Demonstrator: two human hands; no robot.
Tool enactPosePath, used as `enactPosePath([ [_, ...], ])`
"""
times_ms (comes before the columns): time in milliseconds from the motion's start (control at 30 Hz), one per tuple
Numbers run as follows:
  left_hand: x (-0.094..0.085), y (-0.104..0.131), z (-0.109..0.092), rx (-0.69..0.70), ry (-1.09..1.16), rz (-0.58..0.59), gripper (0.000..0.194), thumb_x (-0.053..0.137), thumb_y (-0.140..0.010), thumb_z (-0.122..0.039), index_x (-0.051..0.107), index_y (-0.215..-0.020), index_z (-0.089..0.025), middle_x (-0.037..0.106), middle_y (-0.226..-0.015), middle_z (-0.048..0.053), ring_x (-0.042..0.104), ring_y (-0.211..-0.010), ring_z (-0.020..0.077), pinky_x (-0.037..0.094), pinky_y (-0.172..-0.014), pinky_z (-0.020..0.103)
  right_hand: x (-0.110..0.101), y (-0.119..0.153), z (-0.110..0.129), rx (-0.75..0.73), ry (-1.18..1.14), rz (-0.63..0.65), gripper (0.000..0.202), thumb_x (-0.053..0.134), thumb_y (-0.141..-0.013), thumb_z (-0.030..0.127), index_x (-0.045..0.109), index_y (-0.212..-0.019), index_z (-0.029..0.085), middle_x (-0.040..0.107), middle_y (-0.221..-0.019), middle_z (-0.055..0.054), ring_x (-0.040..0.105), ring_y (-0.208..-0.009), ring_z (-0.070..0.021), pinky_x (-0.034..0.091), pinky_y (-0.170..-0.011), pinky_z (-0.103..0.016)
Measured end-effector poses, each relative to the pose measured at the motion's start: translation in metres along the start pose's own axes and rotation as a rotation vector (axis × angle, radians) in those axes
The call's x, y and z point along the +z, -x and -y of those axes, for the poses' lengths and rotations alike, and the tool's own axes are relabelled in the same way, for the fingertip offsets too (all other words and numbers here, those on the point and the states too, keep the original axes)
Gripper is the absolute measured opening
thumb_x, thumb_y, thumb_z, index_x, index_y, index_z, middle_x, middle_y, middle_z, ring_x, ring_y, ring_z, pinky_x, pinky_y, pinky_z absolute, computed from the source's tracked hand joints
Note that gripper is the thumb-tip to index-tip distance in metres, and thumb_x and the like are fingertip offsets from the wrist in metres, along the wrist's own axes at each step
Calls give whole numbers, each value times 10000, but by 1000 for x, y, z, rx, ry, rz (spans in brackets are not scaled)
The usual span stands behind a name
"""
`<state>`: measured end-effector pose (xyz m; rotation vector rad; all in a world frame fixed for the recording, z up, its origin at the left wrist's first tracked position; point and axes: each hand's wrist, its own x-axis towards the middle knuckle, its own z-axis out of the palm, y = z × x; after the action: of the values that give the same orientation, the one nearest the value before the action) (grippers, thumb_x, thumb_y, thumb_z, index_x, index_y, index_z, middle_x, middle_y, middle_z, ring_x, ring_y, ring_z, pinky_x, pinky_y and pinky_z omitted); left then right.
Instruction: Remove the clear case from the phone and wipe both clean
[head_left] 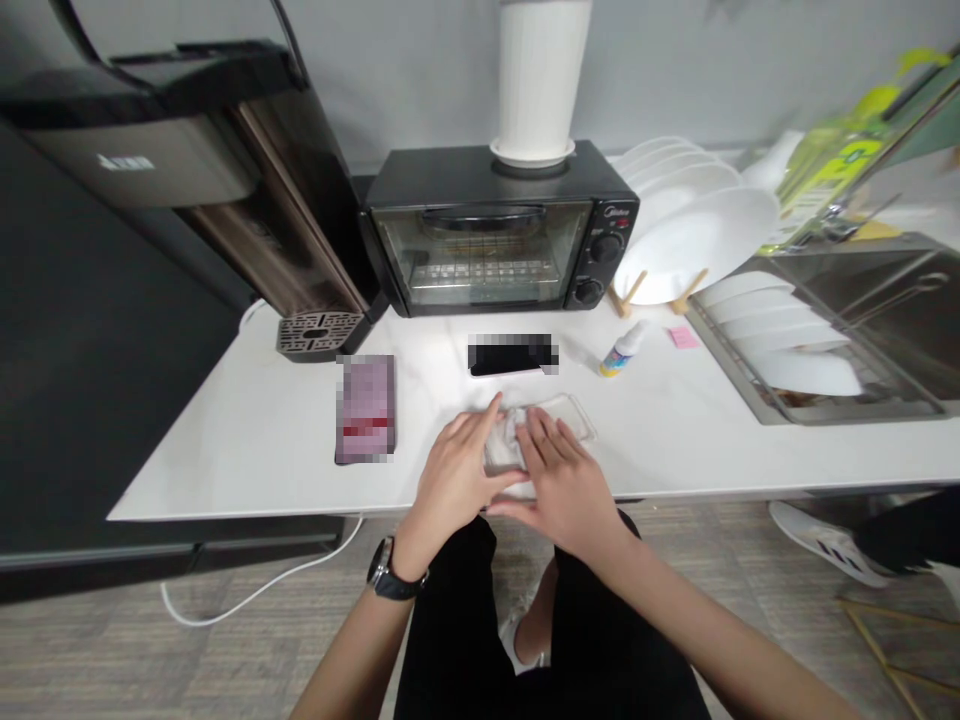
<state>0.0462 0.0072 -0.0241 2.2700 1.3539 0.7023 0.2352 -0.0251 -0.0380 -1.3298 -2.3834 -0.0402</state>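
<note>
A clear phone case (576,412) lies on the white counter near its front edge. My left hand (454,470) grips the left end of the case between thumb and fingers. Under the fingertips of my right hand (566,480) is a crumpled white wipe (513,420), pressed onto the case; the fingers are close together and partly hide it. Just behind the case, a phone (506,357) with a dark screen rests on the counter. To its right stands a small spray bottle (624,350) with a white top.
A purple pouch-like item (366,405), partly blurred, lies at left below a drinks dispenser (300,200). A toaster oven (487,240) bears a white pot (541,80). White plates (697,225), a pink note (683,338) and a sink (772,405) are at right. Another person's shoe (829,542) shows below.
</note>
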Motion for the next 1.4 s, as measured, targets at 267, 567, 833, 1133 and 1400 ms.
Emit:
enactPosePath([
  [267, -1, 5, 0, -7, -90, 15, 991, 833, -858, -332, 259, -1661, -249, 640, -1388, 107, 556, -1256, 327, 489, -1089, 507, -27, 18, -10, -92, -107, 73, 857, 537, -935, 786, 616, -1442, 99, 649, -1476, -197, 567, -1437, -361, 418, -1233, -587],
  [567, 2, 2, 1, 36, -21, -18, 1174, 908, -783, -409, 163, -1685, -308, 672, -1405, 70, 584, -1255, 319, 481, -1093, 484, -19, 11, -29, 67, 118, -17, 930, 474, -989, 747, 566, -1444, -59, 578, -1508, -304, 340, -1572, -445, 309, -1261, -652],
  [833, 0, 5, 1, 3, -100, -13, 1054, 845, -841, -322, 215, -1682, -257, 657, -1320, 103, 567, -1196, 321, 502, -1054, 497, -12, 7, 9, -78, -134, 39, 885, 489, -934, 820, 612, -1449, 112, 625, -1519, -131, 386, -1563, -376, 270, -1297, -631],
  [1133, -1, 0, -1, 16, -22, -7, 1130, 885, -793, -485, 204, -1674, -293, 672, -1388, 77, 583, -1241, 319, 471, -1088, 490, -25, 17, -40, 146, 95, -45, 704, 507, -1027, 655, 637, -1416, 84, 655, -1474, -177, 325, -1579, -439, 256, -1265, -699],
  [1400, -3, 2, 4, -15, 0, -26, 1044, 849, -831, -278, 231, -1671, -303, 669, -1360, 75, 583, -1221, 305, 486, -1065, 484, -3, -3, 9, -53, -192, 21, 816, 599, -908, 784, 655, -1408, 143, 653, -1488, -134, 407, -1552, -383, 325, -1277, -636],
])
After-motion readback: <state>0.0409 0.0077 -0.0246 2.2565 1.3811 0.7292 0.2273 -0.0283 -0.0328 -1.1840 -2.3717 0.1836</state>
